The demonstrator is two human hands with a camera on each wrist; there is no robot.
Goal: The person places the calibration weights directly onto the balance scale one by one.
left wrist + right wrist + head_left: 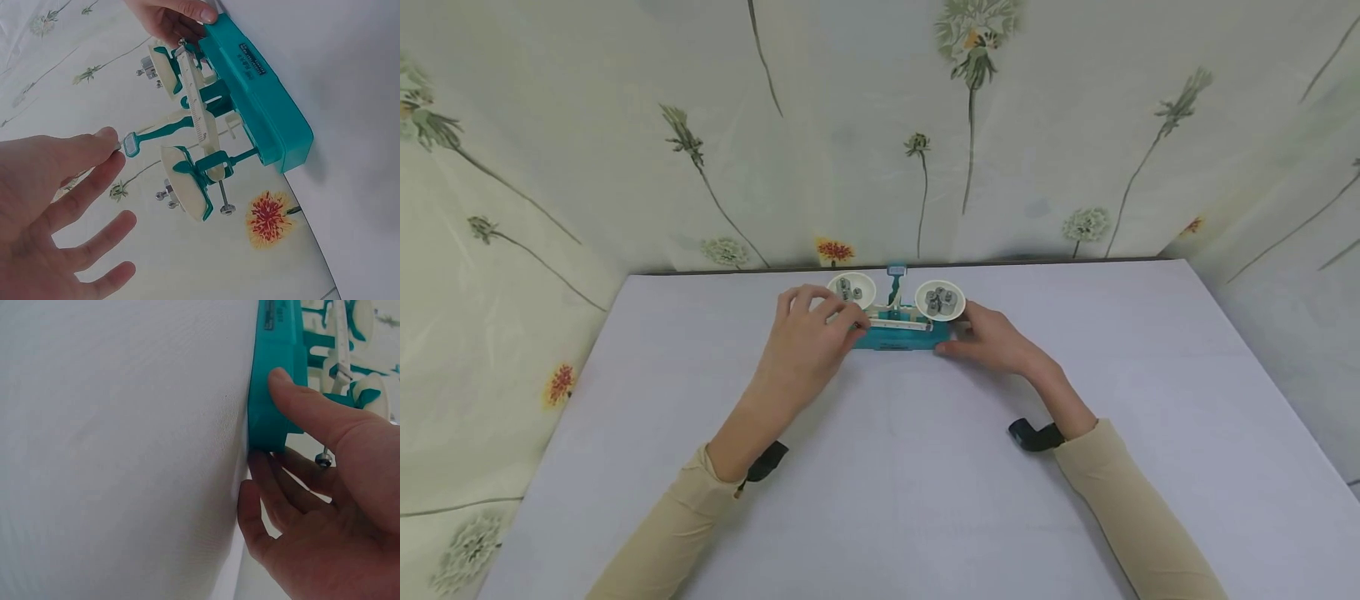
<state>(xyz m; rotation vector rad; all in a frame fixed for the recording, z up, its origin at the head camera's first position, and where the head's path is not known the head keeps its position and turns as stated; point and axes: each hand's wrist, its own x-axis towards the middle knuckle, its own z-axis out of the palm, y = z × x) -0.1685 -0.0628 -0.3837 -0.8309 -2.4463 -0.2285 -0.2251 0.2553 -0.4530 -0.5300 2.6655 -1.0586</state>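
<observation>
A teal toy balance scale point(898, 340) with a white beam stands near the table's far edge. Small grey metal weights point(845, 287) lie in its left white pan point(868, 289), and several more point(941, 298) fill the right pan point(958, 308). My left hand point(812, 333) is in front of the left pan. Its thumb and forefinger pinch a tiny metal piece point(117, 148), mostly hidden by the fingertips; the other fingers are spread. With the thumb on the front of the base point(269, 415) and fingers behind, my right hand point(992, 337) grips the scale's right end.
A white-covered table point(895, 467) extends around the scale. Behind it hangs a pale curtain point(850, 167) printed with dandelions. Black wrist cameras point(1035, 435) sit below both hands.
</observation>
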